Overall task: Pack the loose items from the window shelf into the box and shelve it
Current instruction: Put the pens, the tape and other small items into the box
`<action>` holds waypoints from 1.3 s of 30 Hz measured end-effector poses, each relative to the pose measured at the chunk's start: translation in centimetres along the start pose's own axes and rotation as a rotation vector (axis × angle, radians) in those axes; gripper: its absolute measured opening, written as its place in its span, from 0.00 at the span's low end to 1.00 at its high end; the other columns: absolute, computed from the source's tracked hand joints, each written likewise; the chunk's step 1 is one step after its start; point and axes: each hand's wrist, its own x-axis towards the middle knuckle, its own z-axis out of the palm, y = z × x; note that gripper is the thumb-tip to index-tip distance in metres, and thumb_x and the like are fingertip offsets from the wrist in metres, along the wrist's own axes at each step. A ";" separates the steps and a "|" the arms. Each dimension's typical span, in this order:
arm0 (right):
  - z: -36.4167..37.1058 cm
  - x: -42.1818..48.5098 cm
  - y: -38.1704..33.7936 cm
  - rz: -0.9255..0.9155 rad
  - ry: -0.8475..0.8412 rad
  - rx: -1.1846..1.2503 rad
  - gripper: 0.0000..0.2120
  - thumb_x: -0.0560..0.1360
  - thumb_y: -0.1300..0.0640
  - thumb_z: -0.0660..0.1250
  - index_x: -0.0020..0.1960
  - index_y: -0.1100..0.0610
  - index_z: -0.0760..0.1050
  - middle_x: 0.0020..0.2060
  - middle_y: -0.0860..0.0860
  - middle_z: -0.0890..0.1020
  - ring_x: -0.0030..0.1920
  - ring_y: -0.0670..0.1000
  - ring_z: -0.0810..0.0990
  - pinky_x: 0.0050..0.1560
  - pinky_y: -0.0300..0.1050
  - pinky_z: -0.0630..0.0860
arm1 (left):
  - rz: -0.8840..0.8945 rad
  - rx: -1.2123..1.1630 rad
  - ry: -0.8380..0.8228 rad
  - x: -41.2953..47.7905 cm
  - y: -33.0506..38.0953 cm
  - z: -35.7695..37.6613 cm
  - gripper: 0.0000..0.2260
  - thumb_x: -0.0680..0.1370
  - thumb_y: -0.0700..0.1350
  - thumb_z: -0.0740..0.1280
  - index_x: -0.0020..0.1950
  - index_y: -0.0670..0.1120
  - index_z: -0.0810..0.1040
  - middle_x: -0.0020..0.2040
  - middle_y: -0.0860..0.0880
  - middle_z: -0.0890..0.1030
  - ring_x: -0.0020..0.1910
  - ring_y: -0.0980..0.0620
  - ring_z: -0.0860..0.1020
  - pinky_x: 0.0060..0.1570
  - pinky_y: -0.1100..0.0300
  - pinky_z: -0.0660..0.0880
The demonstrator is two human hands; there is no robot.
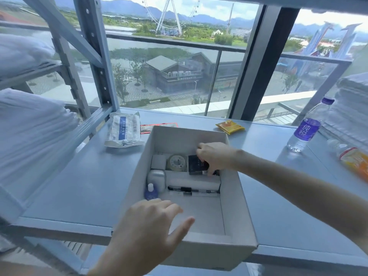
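An open white cardboard box (237, 198) stands on the grey shelf (83, 186) by the window. Inside lie a tape roll (176, 162), a white case (156, 177), a small blue bottle (151, 191), two pens (193, 191) and a white block (158, 161). My right hand (215, 156) reaches into the box's far right part and pinches a small black packet (196, 166). My left hand (151, 228) hovers with fingers spread over the box's near left corner, holding nothing.
Loose on the shelf: a white-and-blue mask packet (124, 129), a red-edged flat pack (146, 129) behind the box, a yellow sachet (230, 126), an upright water bottle (307, 128) and a lying orange bottle (350, 158). Folded white linens (29, 132) fill the left racks; towels (352, 108) stack at right.
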 end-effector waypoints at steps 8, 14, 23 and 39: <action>0.3 0.6 0.0 0.102 -0.104 -0.207 0.20 0.67 0.53 0.75 0.55 0.59 0.76 0.55 0.56 0.73 0.54 0.56 0.75 0.39 0.46 0.70 | 0.019 0.013 0.061 -0.6 -1.7 0.1 0.30 0.79 0.62 0.43 0.33 0.55 0.80 0.28 0.60 0.78 0.27 0.60 0.77 0.24 0.70 0.59; -1.5 -0.1 -2.7 -0.047 0.172 -0.037 0.12 0.72 0.51 0.69 0.53 0.55 0.76 0.52 0.52 0.74 0.55 0.53 0.72 0.38 0.46 0.68 | 0.050 0.028 0.089 -1.0 -2.2 0.0 0.31 0.79 0.61 0.41 0.31 0.55 0.79 0.26 0.60 0.77 0.25 0.60 0.76 0.23 0.67 0.62; -2.2 2.7 -10.2 -0.245 0.130 0.244 0.08 0.70 0.48 0.68 0.49 0.44 0.80 0.33 0.44 0.76 0.38 0.52 0.79 0.34 0.41 0.72 | 0.034 0.034 0.066 -1.1 -1.9 -0.2 0.21 0.74 0.60 0.54 0.29 0.54 0.78 0.24 0.58 0.75 0.24 0.58 0.75 0.25 0.65 0.58; -3.8 2.2 -0.8 0.067 0.090 0.547 0.05 0.72 0.62 0.67 0.46 0.59 0.81 0.36 0.52 0.85 0.30 0.41 0.80 0.33 0.31 0.75 | 0.015 -0.005 0.000 -1.2 -2.1 -0.6 0.22 0.75 0.59 0.53 0.26 0.53 0.75 0.22 0.57 0.73 0.21 0.57 0.73 0.26 0.69 0.44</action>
